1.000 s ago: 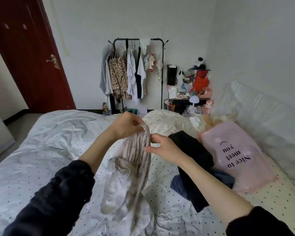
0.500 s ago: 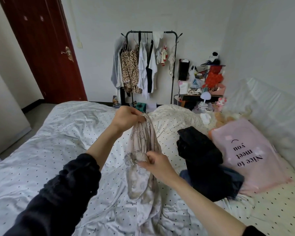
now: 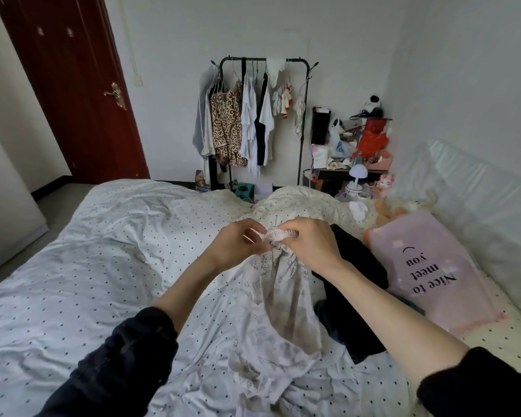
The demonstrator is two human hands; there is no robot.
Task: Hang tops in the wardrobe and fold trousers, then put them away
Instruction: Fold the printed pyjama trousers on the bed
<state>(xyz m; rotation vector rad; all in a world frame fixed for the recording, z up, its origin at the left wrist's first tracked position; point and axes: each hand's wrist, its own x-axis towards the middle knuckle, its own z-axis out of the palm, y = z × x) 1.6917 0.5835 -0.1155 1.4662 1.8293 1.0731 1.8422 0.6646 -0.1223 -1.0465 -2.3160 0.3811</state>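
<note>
A pale printed pair of trousers point(image 3: 278, 299) hangs down from both my hands onto the bed point(image 3: 82, 266). My left hand point(image 3: 238, 243) and my right hand point(image 3: 310, 242) sit close together and each pinches the gathered elastic waistband. The lower part of the garment lies crumpled on the sheet. To the right of it lies a heap of dark clothes point(image 3: 352, 284). At the far wall stands a black clothes rack point(image 3: 306, 94) with several tops on hangers.
A pink pillow point(image 3: 427, 272) with black lettering lies right of the dark clothes. A cluttered side table point(image 3: 349, 173) with a small lamp stands beyond the bed's far end. A red door point(image 3: 73, 85) is at the left. A white padded headboard point(image 3: 478, 188) runs along the right.
My right hand has climbed up the pale trousers to the waistband, beside my left hand. The garment now hangs from both hands. The camera has turned a little to the left.
</note>
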